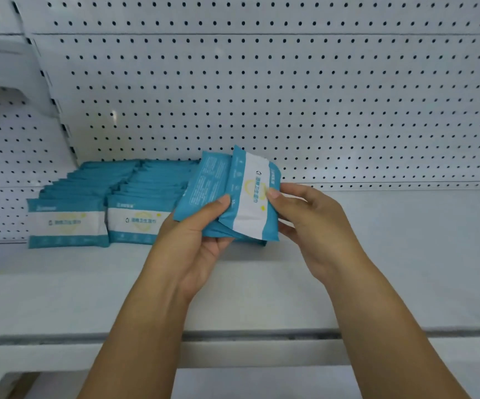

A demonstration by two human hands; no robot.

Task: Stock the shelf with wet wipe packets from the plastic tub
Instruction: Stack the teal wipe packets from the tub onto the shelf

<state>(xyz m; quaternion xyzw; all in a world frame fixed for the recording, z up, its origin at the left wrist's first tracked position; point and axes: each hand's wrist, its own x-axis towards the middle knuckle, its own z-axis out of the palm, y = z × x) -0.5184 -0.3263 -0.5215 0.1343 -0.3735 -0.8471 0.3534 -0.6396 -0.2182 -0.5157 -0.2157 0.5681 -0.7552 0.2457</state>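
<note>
The packets [213, 185] are sitting in a small fanned bundle held just above the shelf [405, 254], immediately right of the two rows [135, 223] standing at the far left. The left hand [192, 246] is gripping the bundle's lower left corner, with the thumb pressing on the front and the fingers curling behind. The right hand [316, 226] is pinching the right edge of the front packet [251, 197] between thumb and fingers, seemingly squaring it with the rest or peeling it away. The bundle is tilting and splaying, so the main risk, as I judge it, is the slick wrappers sliding on each other. A slackening left grip could be letting the back ones slip out onto the shelf or over its near edge. Setting them down tight against the second row could also be toppling it, since those packets are only leaning on one another. The white perforated back panel [290, 96] is rising behind, and the shelf is running on to the right. The price rail [233, 336] is edging the near side. The hands and bundle are hiding the spot where a third row would be starting, and the tub is not showing in view.
</note>
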